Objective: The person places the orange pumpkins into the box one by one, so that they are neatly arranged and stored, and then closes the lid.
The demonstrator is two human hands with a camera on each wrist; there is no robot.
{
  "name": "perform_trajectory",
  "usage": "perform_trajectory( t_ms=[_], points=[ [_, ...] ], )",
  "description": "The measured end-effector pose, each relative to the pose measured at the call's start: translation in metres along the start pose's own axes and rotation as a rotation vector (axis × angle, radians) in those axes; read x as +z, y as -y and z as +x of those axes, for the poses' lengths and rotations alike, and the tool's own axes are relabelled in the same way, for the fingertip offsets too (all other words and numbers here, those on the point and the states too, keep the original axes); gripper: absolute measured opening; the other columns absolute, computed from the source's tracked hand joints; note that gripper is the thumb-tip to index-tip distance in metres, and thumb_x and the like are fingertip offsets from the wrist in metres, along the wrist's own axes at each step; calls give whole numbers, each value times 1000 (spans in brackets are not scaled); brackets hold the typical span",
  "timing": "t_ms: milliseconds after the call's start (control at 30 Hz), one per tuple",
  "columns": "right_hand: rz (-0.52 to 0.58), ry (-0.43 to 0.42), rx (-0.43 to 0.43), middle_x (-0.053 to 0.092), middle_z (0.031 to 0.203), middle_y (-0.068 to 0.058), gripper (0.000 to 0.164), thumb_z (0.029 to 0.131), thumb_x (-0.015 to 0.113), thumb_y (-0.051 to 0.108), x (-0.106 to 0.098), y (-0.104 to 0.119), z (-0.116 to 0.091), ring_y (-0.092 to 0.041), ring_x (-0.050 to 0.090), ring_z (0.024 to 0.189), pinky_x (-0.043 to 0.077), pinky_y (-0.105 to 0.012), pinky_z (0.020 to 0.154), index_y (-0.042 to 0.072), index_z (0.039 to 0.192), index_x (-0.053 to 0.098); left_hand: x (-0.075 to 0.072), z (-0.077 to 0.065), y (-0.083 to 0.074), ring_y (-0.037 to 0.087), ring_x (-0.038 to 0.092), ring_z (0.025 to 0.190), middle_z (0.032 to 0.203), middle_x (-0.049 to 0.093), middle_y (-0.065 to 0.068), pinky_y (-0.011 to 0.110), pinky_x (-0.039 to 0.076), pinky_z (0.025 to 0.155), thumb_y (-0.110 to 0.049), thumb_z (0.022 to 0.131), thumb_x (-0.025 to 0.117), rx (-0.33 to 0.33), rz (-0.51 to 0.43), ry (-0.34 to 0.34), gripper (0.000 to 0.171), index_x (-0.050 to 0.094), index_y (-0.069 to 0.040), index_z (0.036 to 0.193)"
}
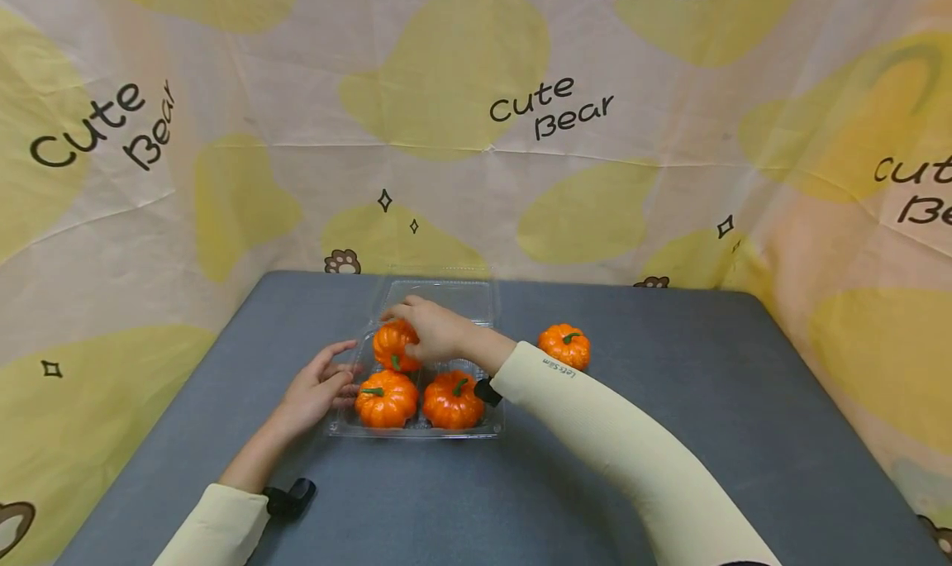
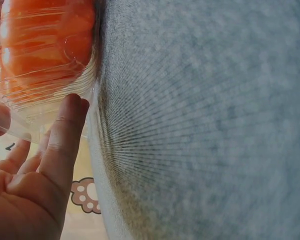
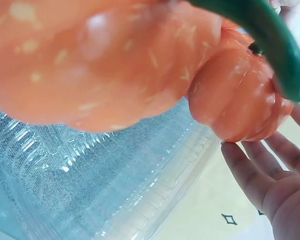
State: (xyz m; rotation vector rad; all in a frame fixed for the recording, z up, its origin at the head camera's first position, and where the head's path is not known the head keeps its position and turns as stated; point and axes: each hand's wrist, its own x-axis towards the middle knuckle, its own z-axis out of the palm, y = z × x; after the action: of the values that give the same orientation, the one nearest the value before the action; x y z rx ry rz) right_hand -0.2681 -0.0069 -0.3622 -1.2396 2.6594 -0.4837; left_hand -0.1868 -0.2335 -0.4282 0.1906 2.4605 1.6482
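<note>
My right hand (image 1: pixel 440 331) grips a small orange pumpkin (image 1: pixel 390 343) with a green stem over the back-left part of a clear plastic clamshell box (image 1: pixel 439 435). In the right wrist view its fingers curl round that pumpkin (image 3: pixel 235 95). Two more pumpkins sit in the front row: one at the front left (image 1: pixel 387 402), one at the front right (image 1: pixel 450 402). At the box's left side is my left hand (image 1: pixel 316 391), fingers extended. The left wrist view has its fingertips right at the clear wall, beside a pumpkin (image 2: pixel 47 42) inside.
Another orange pumpkin (image 1: pixel 564 346) lies on the grey tabletop (image 1: pixel 669 401), right of the box and close to my right sleeve. The box's clear lid (image 1: pixel 442 295) is folded back behind it. A patterned cloth (image 1: pixel 446 78) hangs along the table's back and sides.
</note>
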Motion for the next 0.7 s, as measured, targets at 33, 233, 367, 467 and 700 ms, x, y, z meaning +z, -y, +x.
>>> perform_trajectory(
  t_ms=[33,233,367,467,700],
  points=[
    [1,-1,5,50,129,-7,51,87,63,11,0,0,0,-19,55,107,51,-30,91,16,136,51,0,0,0,23,68,95,134,50,35,36,59,78,-13,102,41,-5,0,-1,50,27,-6,149],
    [-28,4,-5,55,121,-5,43,87,67,14,2,0,1,-19,57,107,51,-30,94,19,129,57,0,0,-2,25,68,96,134,50,35,36,59,78,-13,102,42,-5,6,-2,50,27,-7,149],
    [-36,7,-5,57,123,-4,43,87,67,15,3,0,1,-20,58,110,51,-30,95,19,129,58,-1,0,-1,23,68,94,133,50,35,35,60,77,-12,102,42,1,9,-4,50,27,-6,149],
    [-34,15,-2,57,125,-4,42,88,67,16,2,0,1,-20,58,112,51,-31,97,19,129,58,-1,1,-1,21,68,93,133,51,35,35,60,77,-12,101,42,-8,5,-13,50,28,-7,149],
    [-16,24,10,55,132,-4,48,88,67,18,0,-2,-2,-20,55,119,48,-32,101,19,135,54,0,1,-1,24,68,94,133,49,36,36,60,77,-12,101,43,2,-14,-8,51,26,-5,149]
  ],
)
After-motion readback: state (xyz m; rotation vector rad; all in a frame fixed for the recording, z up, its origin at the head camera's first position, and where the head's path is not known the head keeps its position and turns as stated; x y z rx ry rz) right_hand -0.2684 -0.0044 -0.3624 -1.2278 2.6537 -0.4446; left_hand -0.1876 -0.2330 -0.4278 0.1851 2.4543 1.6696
